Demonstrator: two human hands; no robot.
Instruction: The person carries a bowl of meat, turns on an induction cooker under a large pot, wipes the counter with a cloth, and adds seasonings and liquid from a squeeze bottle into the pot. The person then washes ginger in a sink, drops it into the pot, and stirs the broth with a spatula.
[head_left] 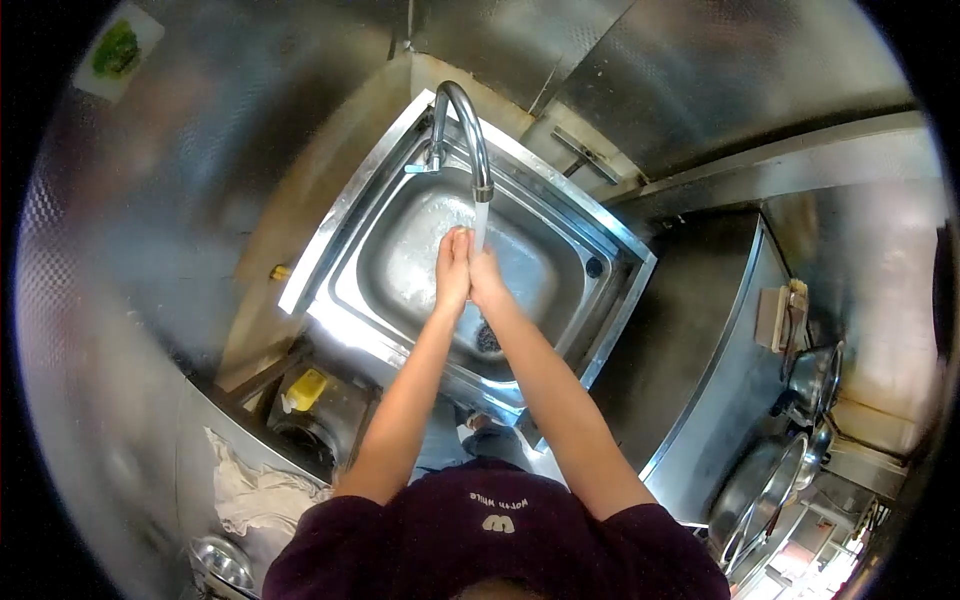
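My left hand [454, 268] and my right hand [486, 272] are side by side over the metal sink [405, 235], touching each other under the tap. A stream of water [481, 222] runs from the curved chrome faucet [466, 110] onto them. The fingers of my left hand point forward, stretched out against the right hand, and I see no object in them. My right hand is partly behind the water and blurred, so its fingers do not show clearly. Below my wrists lies the dark drain strainer [488, 338].
A steel counter [690, 330] adjoins the sink on the right, with metal pots [760, 490] beyond it. On the left are a yellow sponge-like item [305, 390] and a crumpled pale cloth [255, 485]. Metal walls close in behind the faucet.
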